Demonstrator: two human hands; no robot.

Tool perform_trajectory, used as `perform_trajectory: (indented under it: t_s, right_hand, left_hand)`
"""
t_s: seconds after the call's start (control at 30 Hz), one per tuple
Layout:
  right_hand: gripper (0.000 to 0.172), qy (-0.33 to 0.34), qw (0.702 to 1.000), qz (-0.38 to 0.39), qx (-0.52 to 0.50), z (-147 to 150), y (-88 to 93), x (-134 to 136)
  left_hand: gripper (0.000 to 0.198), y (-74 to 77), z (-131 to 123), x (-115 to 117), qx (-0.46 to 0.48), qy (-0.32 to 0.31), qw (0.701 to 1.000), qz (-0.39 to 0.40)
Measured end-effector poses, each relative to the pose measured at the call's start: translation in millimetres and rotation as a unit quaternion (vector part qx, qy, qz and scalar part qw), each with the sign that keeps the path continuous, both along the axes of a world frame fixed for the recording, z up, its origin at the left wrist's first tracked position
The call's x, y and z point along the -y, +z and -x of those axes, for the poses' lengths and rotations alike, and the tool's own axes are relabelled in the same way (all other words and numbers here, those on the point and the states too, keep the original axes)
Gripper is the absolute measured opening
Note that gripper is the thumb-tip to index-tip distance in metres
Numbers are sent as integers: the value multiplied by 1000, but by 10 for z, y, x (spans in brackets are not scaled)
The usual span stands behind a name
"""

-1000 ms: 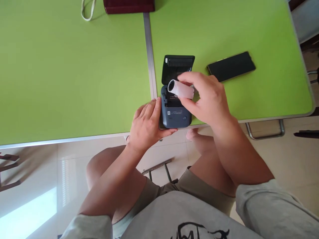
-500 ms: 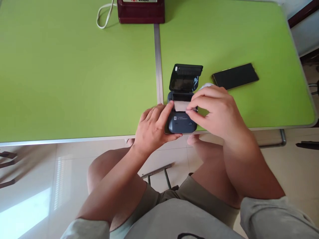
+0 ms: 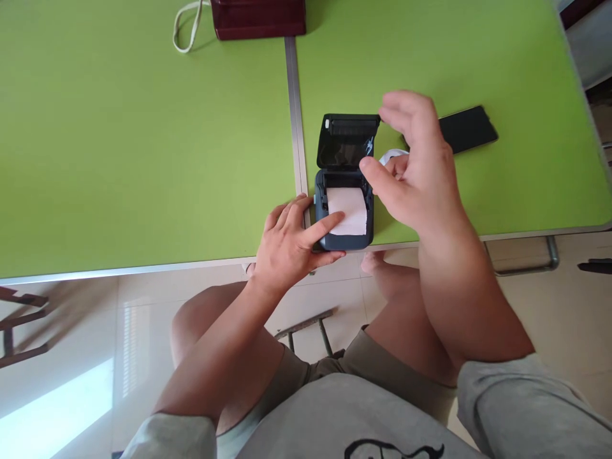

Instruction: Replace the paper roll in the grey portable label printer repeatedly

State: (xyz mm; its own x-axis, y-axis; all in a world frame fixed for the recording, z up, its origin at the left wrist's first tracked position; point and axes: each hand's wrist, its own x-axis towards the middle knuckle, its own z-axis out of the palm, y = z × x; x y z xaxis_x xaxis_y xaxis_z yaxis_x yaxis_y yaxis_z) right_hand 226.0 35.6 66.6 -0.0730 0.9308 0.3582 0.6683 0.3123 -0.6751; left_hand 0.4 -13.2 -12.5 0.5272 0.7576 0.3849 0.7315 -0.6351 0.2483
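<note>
A small dark portable label printer (image 3: 344, 242) stands at the table's front edge with its lid (image 3: 347, 143) raised. From its bay a strip of white paper (image 3: 352, 213) runs out over the front of the body. My left hand (image 3: 289, 239) grips the printer's left side, thumb at the front edge and index finger pressed on the paper. Beside the lid's right edge, my right hand (image 3: 418, 159) is raised with thumb and fingers apart, holding nothing. A white object (image 3: 393, 154), partly hidden by that hand, lies right of the printer.
A black phone (image 3: 468, 129) lies on the green table (image 3: 143, 146) behind my right hand. At the back stands a dark red box (image 3: 258, 19) with a white cord (image 3: 190, 29). A metal strip (image 3: 295, 108) crosses the table left of the printer.
My right hand has let go of the paper and moved up beside the lid, its fingers spreading. The paper now extends further forward over the printer, and my left index finger has moved onto it.
</note>
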Motion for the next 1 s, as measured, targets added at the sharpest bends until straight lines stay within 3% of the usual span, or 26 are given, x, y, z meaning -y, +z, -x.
perform_trajectory:
  t_s: [0.1, 0.17, 0.2, 0.3, 0.43, 0.67, 0.83, 1.0]
  right_hand:
    - [48, 11, 993, -81, -91, -17, -68, 2]
    - [23, -9, 989, -71, -133, -35, -100, 64]
    - [24, -22, 988, -47, -148, -41, -117, 108]
    - [64, -45, 980, 81, -179, -41, -202, 236]
    - [71, -65, 966, 211, -135, -27, -353, 298]
    - [63, -36, 980, 170, -96, -52, -420, 266]
    - [59, -22, 968, 241, -71, -87, -391, 240]
    - [60, -17, 981, 178, -75, -53, -420, 281]
  left_hand:
    - [71, -19, -15, -2, 12, -1, 1000, -19]
    - [69, -13, -26, -1, 10, 1, 1000, -16]
    - [67, -6, -31, 1, 7, 3, 1000, -12]
    - [66, 11, -37, 2, -5, 9, 1000, 8]
    - [73, 2, -35, -1, -9, 7, 1000, 1]
    - [89, 20, -75, 16, -18, 29, 999, 22]
    - [88, 27, -100, 11, -17, 44, 999, 21]
    - [92, 12, -101, 5, -6, 32, 999, 8]
